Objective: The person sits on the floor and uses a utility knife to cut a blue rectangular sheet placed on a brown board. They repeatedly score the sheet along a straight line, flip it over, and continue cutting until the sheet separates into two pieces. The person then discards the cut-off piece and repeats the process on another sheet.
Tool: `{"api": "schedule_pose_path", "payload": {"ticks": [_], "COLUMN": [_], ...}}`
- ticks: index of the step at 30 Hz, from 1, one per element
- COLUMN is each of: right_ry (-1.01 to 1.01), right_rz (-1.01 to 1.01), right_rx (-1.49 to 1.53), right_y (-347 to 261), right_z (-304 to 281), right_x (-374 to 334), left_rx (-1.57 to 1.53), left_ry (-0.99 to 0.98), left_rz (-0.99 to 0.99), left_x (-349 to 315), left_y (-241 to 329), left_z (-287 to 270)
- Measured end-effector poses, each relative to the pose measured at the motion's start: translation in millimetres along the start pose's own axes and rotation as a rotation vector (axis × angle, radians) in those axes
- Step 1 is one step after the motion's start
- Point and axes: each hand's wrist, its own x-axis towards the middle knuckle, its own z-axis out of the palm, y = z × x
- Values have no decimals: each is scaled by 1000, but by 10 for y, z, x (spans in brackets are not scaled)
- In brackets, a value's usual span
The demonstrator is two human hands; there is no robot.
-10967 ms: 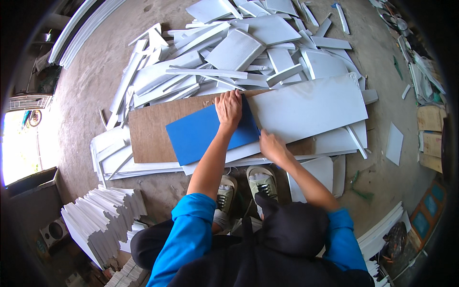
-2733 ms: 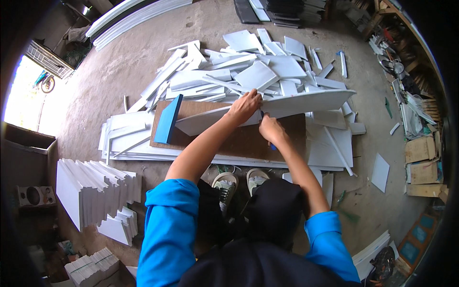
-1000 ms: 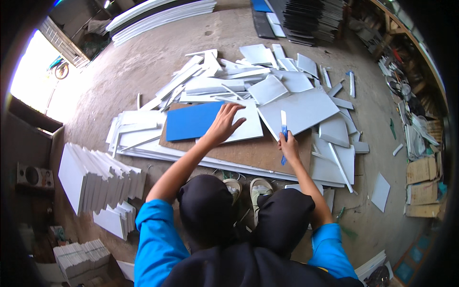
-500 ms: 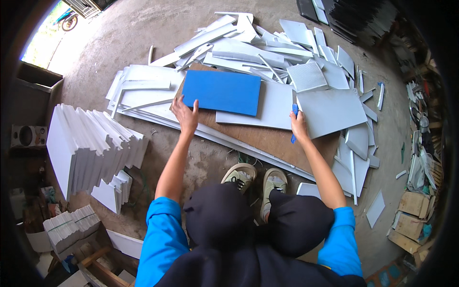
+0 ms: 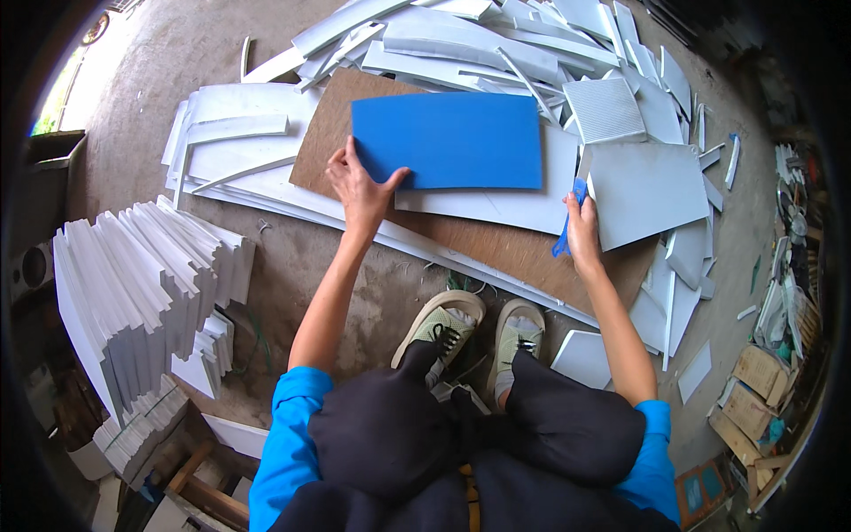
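A flat blue rectangular panel (image 5: 448, 142) lies over a white sheet (image 5: 496, 206) on a brown wooden board (image 5: 310, 160). At the panel's lower left corner is my left hand (image 5: 362, 191), fingers spread; the index finger touches its left side and the thumb meets the near edge. My right hand (image 5: 582, 230) is closed round a blue utility knife (image 5: 564, 241), its blade end pointing away from me. Just right of the knife lies a light grey sheet (image 5: 647, 191), overlapping the right part of the wooden board.
Behind the board spreads a heap of white offcuts (image 5: 479, 44). Long white sheets (image 5: 248, 199) lie under the board's left side. A tall stack of white panels (image 5: 133, 284) stands at left. My shoes (image 5: 441, 326) are close to the board's near edge. Cardboard pieces (image 5: 753, 381) lie far right.
The blue panel has slid right over the white sheet, with my left hand staying at its left corner. My right hand still holds the knife. The view has shifted and come closer.
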Motion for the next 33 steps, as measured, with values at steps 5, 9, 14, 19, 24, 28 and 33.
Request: {"api": "schedule_pose_path", "payload": {"ticks": [5,9,14,19,24,28,33], "right_ry": [-27,40,208,285,109,85,90], "right_rz": [76,-28,-144,-331,-267,-278,-351], "right_rx": [39,-234,-425,-530,-194,-145,-149], "right_y": [-79,3,304,444,-35,-67,-135], "right_z": [-4,-130,-347,-517,-334,-126,-17], "right_x": [-26,-8,-48,-74,-16,198,371], "left_rx": [-156,-129,-65,-75,-85,-82,-98], "left_ry": [-206,-200,-202,-195,-194,-219,-222], "left_rz": [119,61,-17,-109,-87,-31,-49], "left_x": [-171,-318,-340,-200,-102,-90,-130], "left_y": [249,432,381,348,264,260,310], "left_z": [63,53,119,182,202,228,218]}}
